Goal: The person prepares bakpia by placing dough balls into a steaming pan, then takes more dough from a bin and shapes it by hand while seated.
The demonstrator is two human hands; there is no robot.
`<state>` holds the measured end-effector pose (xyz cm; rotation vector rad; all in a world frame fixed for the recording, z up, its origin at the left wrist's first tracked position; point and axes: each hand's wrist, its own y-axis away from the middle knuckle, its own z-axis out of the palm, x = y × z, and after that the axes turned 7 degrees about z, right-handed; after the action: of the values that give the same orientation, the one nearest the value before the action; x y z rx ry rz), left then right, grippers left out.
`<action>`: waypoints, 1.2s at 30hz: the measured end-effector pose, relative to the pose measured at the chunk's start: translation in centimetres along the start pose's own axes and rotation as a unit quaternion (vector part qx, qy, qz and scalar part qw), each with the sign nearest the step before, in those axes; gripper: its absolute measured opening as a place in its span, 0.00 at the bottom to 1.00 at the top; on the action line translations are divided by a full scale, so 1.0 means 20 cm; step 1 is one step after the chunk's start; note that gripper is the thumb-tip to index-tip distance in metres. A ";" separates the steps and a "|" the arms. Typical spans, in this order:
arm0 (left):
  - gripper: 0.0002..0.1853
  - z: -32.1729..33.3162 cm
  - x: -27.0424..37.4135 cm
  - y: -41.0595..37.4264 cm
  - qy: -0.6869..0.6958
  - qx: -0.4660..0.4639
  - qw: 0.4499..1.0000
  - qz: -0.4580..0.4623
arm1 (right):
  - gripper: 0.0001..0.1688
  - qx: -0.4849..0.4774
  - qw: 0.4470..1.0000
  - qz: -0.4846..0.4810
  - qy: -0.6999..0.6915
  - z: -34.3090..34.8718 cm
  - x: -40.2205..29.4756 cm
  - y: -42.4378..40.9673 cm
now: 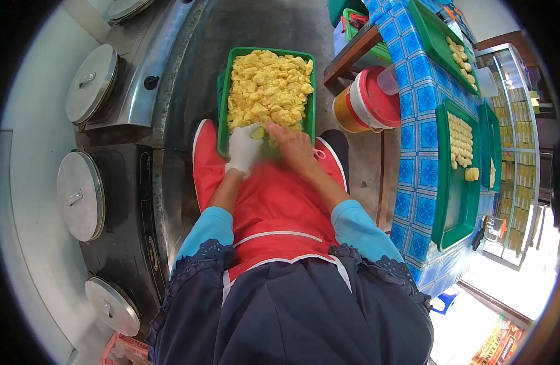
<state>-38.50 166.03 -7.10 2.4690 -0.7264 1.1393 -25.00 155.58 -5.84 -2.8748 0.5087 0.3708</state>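
Note:
A deep green plastic tray (312, 109) rests before me, in front of my lap. It is heaped with soft yellow lumps of food (271, 86). My left hand (244, 148), in a white glove, grips a smooth yellow piece (258, 133) over the tray's near end. My right hand (292, 143) is bare and slightly blurred. Its fingers reach in beside that piece, above the yellow lumps. A pink loop handle (319, 153) shows at the outer side of my right hand; whether the hand holds it is unclear. A red apron (284, 196) covers my lap.
Lidded pans (81, 196) stand on stoves at left. At right, a table with a blue patterned cloth (412, 169) carries green trays (458, 214) with rows of pale pieces (461, 139). A red-lidded bucket (380, 98) stands beside the table's wooden leg (353, 54).

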 end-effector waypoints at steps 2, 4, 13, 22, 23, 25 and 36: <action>0.23 0.00 0.06 0.00 -0.004 -0.003 1.000 -0.028 | 0.28 0.028 0.998 -0.038 0.034 0.03 -0.01 -0.01; 0.22 0.01 0.09 0.00 0.007 0.005 0.999 -0.044 | 0.27 0.026 0.997 -0.072 0.021 0.05 0.01 -0.03; 0.30 0.05 -0.02 -0.01 -0.033 0.027 0.998 -0.054 | 0.31 0.009 0.993 -0.116 -0.012 -0.08 0.03 -0.09; 0.27 0.03 0.03 0.01 -0.010 0.017 0.999 -0.046 | 0.30 0.018 0.997 -0.033 -0.073 -0.05 0.01 -0.03; 0.30 0.02 0.02 0.00 -0.016 0.020 0.999 -0.040 | 0.29 0.018 0.995 -0.004 -0.099 -0.05 0.01 -0.02; 0.29 0.04 0.01 -0.02 0.003 0.007 1.000 0.008 | 0.24 -0.031 0.994 0.011 -0.104 0.00 0.01 -0.04; 0.22 0.11 -0.18 -0.04 0.267 0.041 0.960 -0.072 | 0.14 -0.140 0.988 0.037 -0.060 -0.04 -0.12 0.00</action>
<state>-38.65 166.74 -11.29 2.0758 -0.3388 1.6982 -26.95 156.17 -4.50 -3.0803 0.5861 0.6752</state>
